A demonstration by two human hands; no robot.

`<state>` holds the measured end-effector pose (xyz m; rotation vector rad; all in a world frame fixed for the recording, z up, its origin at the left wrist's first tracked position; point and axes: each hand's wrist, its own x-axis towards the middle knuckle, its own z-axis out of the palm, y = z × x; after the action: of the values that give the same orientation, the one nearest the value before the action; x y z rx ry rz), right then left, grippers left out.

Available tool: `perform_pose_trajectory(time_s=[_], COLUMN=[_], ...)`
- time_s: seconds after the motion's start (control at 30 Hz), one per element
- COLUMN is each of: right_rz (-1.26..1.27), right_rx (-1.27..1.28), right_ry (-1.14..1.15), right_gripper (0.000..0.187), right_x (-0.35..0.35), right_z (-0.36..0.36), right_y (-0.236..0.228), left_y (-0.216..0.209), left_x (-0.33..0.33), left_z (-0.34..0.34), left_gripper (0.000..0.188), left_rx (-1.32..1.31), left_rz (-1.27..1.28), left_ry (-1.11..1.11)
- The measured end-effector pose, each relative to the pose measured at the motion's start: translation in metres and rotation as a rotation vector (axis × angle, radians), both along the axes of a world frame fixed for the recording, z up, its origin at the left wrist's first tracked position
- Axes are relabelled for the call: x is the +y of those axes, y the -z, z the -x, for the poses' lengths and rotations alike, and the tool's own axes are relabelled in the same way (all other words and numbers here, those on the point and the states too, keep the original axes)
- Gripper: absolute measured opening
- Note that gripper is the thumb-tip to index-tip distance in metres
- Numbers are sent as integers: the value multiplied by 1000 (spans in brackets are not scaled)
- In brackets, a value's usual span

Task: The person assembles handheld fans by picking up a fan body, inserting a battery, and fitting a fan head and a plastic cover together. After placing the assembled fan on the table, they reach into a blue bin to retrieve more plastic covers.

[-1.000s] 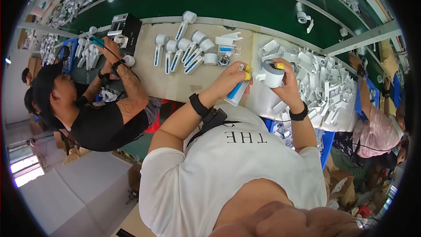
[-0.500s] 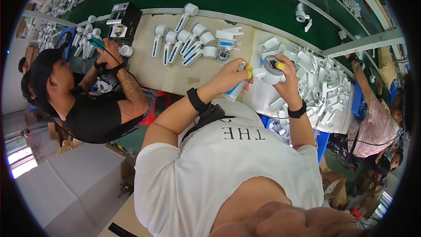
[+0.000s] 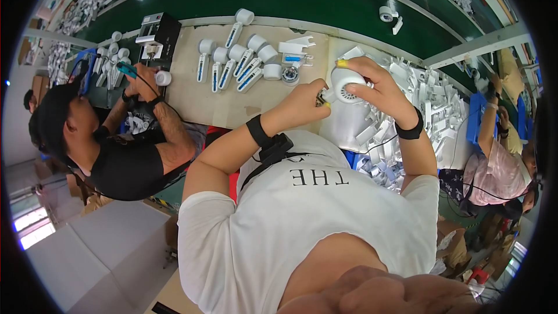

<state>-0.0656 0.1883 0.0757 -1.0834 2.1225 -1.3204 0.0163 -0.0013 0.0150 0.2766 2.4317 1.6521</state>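
Between my hands is a white hair-dryer-shaped device, its round vented head turned so the grille shows. My right hand wraps round this head, with thumb and fingers on its rim. My left hand is closed round the neck end of the device's handle, beside the head; small dark and gold-coloured parts show between the fingers, and the rest of the handle is hidden. Yellow covers sit on some fingertips of both hands. Just left of them lies a round part with exposed insides, below an open white handle shell with a blue piece.
Several similar white devices lie on the beige tabletop to the left. Loose white shells are heaped at right. A black machine stands at the far left, where a co-worker sits; another person works at right.
The device has turned: its grille now shows instead of the open end with insides. My right hand has shifted over the head, and the blue-striped handle has gone from sight.
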Motion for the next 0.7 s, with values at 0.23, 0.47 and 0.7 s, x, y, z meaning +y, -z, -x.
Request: perform_pose_trajectory(time_s=[0.23,0.47,0.7], right_rz=[-68,6,175], right_rx=[122,-38,-510], right_ry=[21,43,337], right_gripper=[37,40,33], right_x=[-6,-7,5], right_z=[0,3,0], right_y=[10,56,146], left_y=[0,25,59], left_x=[0,-3,-21], left_z=[-1,-6,2], left_gripper=[37,23,20], left_rx=[-49,-451,-474], left_rz=[18,-293,-682], left_ry=[19,13,-122])
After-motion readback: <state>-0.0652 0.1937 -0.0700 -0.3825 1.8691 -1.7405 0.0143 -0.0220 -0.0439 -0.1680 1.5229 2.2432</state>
